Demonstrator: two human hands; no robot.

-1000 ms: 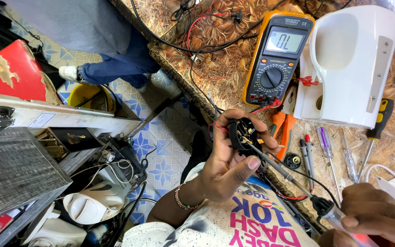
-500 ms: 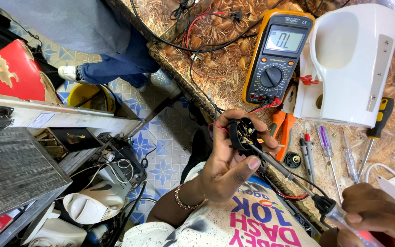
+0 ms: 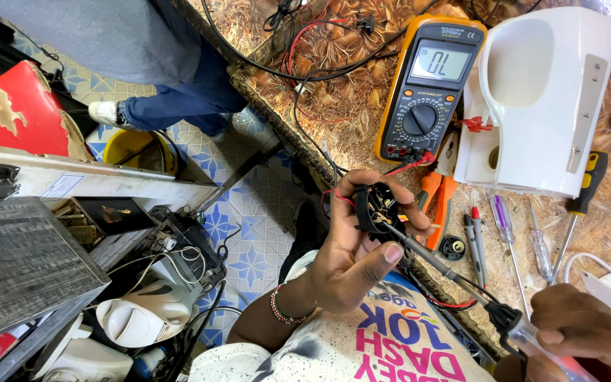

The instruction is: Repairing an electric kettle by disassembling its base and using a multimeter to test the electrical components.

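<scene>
Head view: yellow bucket [image 3: 134, 150], contents hidden.

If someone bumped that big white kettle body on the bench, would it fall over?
The white kettle body looks like an empty plastic shell, so it is probably light and would slide easily. It seems to lie on a broad side, so tipping looks unlikely. It might knock the screwdrivers beside it.

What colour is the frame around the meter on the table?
The meter has an orange frame around a dark grey body; the head view shows it.
</scene>
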